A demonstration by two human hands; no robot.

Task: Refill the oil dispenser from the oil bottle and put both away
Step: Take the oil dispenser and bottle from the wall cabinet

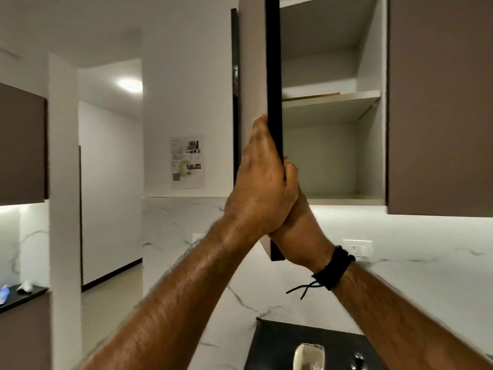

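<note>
The wall cabinet's door (253,62) stands swung out edge-on towards me, showing white shelves (330,98) inside. My left hand (262,188) lies against the door's outer face with its fingers straight up along it. My right hand (300,231), with a black cord band on the wrist, is behind the left and curls round the door's dark edge near its lower corner. At the bottom edge, a pale glass vessel (309,355) stands on a black counter surface (277,340). I cannot tell whether it is the dispenser or the oil bottle.
A brown cabinet door (440,102) is closed to the right. A thin flat item (312,96) lies on the middle shelf. A wall socket (357,248) sits on the marble backsplash. A small dark knob (358,360) is beside the glass vessel. A doorway opens at the left.
</note>
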